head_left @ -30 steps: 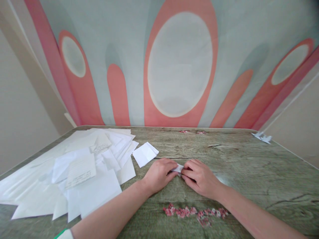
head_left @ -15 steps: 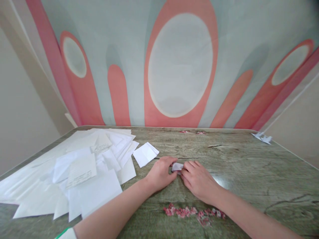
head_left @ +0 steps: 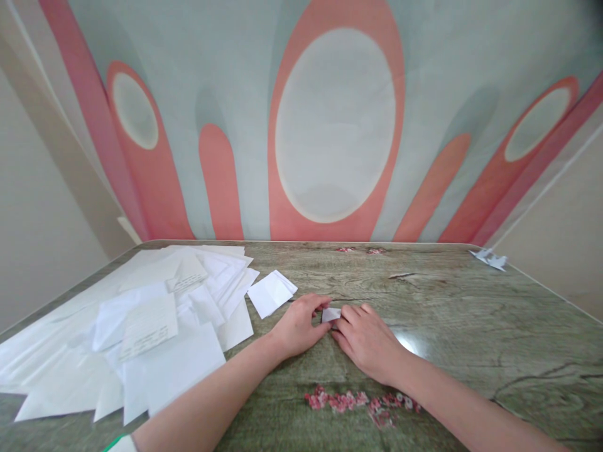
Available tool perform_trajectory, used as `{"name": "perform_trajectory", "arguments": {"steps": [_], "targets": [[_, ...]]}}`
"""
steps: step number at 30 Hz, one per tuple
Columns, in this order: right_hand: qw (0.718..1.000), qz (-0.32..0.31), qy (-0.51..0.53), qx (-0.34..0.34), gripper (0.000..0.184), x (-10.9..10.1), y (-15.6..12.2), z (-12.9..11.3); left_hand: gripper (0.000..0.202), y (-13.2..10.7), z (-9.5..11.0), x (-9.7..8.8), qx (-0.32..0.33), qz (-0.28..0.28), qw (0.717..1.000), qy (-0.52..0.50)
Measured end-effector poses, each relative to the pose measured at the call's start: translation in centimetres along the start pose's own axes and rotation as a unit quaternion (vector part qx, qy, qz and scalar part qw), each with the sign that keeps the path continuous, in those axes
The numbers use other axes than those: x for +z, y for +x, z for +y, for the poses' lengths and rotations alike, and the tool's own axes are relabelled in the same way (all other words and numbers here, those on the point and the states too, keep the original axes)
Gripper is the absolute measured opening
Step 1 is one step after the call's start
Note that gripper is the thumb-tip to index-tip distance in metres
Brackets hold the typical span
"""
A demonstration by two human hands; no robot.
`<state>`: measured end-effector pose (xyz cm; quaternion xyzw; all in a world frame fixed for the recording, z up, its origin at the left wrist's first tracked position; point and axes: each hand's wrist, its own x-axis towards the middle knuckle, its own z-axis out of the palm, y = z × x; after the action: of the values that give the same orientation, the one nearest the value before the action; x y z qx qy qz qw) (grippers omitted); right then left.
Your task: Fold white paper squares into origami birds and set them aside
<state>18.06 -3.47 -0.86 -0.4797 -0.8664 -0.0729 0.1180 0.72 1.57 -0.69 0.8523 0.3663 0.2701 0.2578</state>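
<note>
A small folded piece of white paper (head_left: 331,314) is between my two hands, low over the wooden tabletop. My left hand (head_left: 303,323) grips its left side, thumb and forefinger curled round it. At its right side, my right hand (head_left: 365,339) has its fingers bent together over the paper and covers part of it. How the folds run is too small to make out. Just left of my left hand lies a little stack of square white papers (head_left: 270,294).
A large spread of white sheets and envelope-like papers (head_left: 188,351) covers the table's left side, some with writing. Folded white paper shapes (head_left: 490,258) sit at the far right edge. Pink flower patterns (head_left: 348,400) show on the wood-grain table (head_left: 452,301). A coral-patterned backdrop (head_left: 254,188) rises behind.
My right hand has shifted slightly left, closer to my left thumb, and less of the folded paper shows. The whole view has drifted a little.
</note>
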Motion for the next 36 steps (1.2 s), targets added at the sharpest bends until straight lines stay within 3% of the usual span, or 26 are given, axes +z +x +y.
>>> {"name": "perform_trajectory", "arguments": {"steps": [12,17,21,25,36], "targets": [[1.000,-0.019,0.015,0.011,0.019,0.0,-0.1,-0.1,0.035,-0.2,-0.2,0.3,0.018,-0.003,1.000,0.016],[0.985,0.033,0.168,0.023,0.021,-0.2,-0.6,0.9,0.036,-0.2,-0.2,0.2,0.021,-0.007,1.000,0.013],[0.946,0.102,0.280,0.127,0.018,0.6,-0.6,2.6,0.036,-0.1,-0.1,0.1,0.015,-0.016,1.000,0.010],[0.926,0.069,0.342,0.143,0.023,1.4,0.0,3.7,0.036,-0.1,0.0,0.0,0.010,-0.016,1.000,0.005],[0.932,0.023,0.336,0.136,0.023,1.7,0.4,3.6,0.038,-0.2,0.1,0.2,0.002,-0.009,1.000,-0.001]]}}
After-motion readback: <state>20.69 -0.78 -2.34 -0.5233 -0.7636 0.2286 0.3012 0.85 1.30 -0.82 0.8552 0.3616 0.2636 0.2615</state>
